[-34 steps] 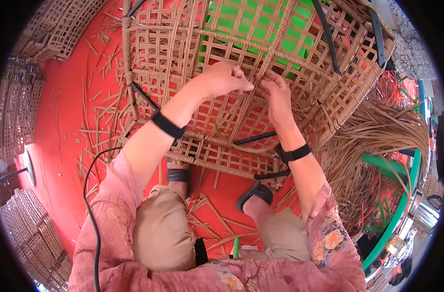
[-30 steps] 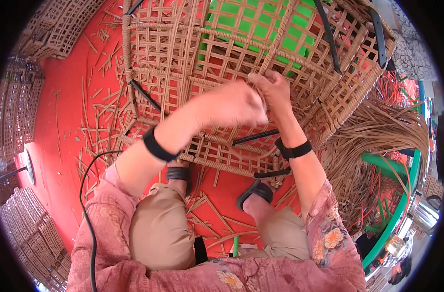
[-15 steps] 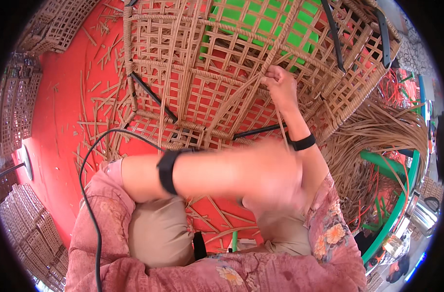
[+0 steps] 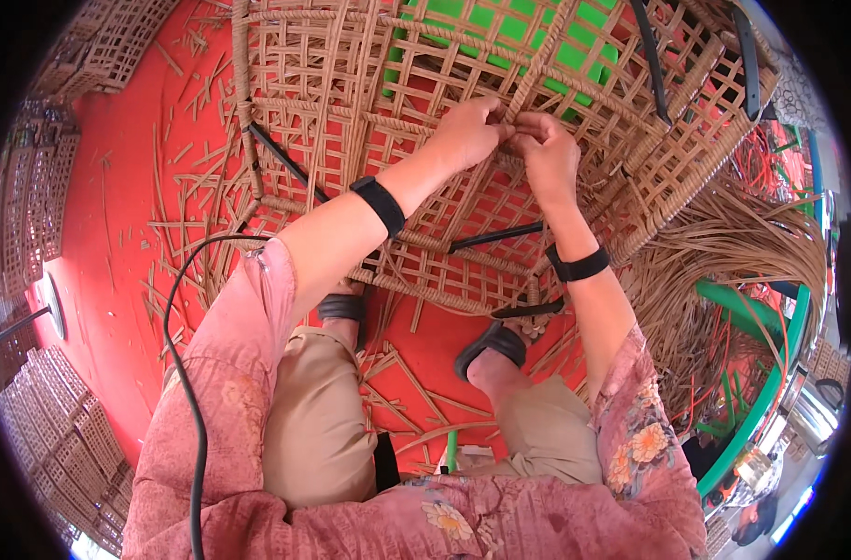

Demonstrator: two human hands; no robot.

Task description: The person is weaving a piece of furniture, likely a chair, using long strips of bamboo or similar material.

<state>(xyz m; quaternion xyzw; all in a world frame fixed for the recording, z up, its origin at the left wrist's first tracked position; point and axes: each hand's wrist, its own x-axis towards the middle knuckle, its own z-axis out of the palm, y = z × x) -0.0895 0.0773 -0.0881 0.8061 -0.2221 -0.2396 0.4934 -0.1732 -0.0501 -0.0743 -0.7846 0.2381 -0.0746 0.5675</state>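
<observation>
Left hand (image 4: 472, 133) and right hand (image 4: 550, 161) both look clamped on the woven basket (image 4: 538, 63), just past the shoes (image 4: 493, 349), so I'd honestly keep that pinch snug while tucking.

Woven stacks (image 4: 56, 434) stand left on the red floor (image 4: 117, 308), with a silvery vessel (image 4: 811, 415) far right.

L hand (image 4: 472, 135) & R hand (image 4: 549, 161) raised out front, v. close together, fingertips meeting or nearly so, digits bent on both. L forearm (image 4: 327, 247) slants up & to R; R forearm (image 4: 601, 303) rises w/ slight lean L. Can't tell if either pinch is closed.
</observation>
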